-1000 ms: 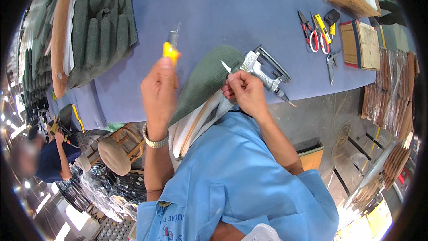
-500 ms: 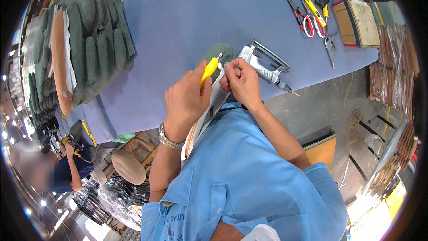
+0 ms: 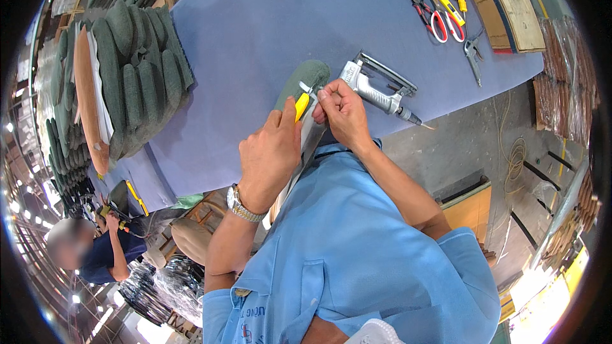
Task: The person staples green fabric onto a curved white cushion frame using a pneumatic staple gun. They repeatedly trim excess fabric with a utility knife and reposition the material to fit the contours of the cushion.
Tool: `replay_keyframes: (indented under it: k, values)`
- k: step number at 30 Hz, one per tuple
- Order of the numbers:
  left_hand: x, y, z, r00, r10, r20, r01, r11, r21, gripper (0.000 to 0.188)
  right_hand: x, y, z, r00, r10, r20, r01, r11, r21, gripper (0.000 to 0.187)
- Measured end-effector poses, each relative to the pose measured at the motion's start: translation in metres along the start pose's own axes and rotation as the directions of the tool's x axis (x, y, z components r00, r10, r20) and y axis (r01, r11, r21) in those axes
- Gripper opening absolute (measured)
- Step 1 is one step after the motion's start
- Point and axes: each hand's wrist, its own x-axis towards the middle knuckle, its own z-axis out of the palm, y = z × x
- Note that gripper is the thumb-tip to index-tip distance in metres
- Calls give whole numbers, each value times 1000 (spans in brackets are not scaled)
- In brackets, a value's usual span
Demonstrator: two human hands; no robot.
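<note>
A long dark-green upholstered piece [image 3: 310,74] lies at the near edge of the table and runs back against my body, its pale underside partly showing. My left hand [image 3: 269,159], with a wristwatch on its wrist, is closed around a yellow utility knife [image 3: 302,107]. The blade end points away from me, over the green piece. Beside it, my right hand [image 3: 344,113] pinches the edge of the piece with thumb and fingers; the exact bit held is hidden. Just past my right hand rests a silver staple gun [image 3: 376,92] with its air hose fitting.
Pliers [image 3: 419,6], red-handled scissors [image 3: 440,25], a yellow cutter [image 3: 448,5] and an air blow gun [image 3: 472,57] lie at the far right. A box [image 3: 510,19] stands beside them. Green padded pieces [image 3: 137,76] are stacked at left. A co-worker [image 3: 108,251] is at lower left.
The knife has tilted and its visible part shifted slightly down, with my left hand lower on it. My right hand still pinches at nearly the same place. More of the green piece's end shows.
</note>
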Motion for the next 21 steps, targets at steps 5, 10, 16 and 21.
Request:
replay_keyframes:
  k: [5, 10, 16, 21]
  values:
    - [0, 3, 4, 1000, -21, -9, 21, 1000, 5, 44, 0, -3, 1, 1000, -13, 10, 14, 1000, -20, 13]
    - [1, 4, 6, 999, -17, 52, 18, 1000, -5, 41, 3, 7, -1, 1000, -21, -7, 21, 1000, -12, 14]
    - [3, 9, -1, 979, -37, 202, 29, 999, 43, 42, 1, 6, -4, 999, -27, 17, 27, 1000, -2, 13]
    - [-7, 0, 6, 982, -28, 188, 26, 1000, 13, 46, 0, 7, -4, 1000, -25, 8, 25, 1000, -8, 14]
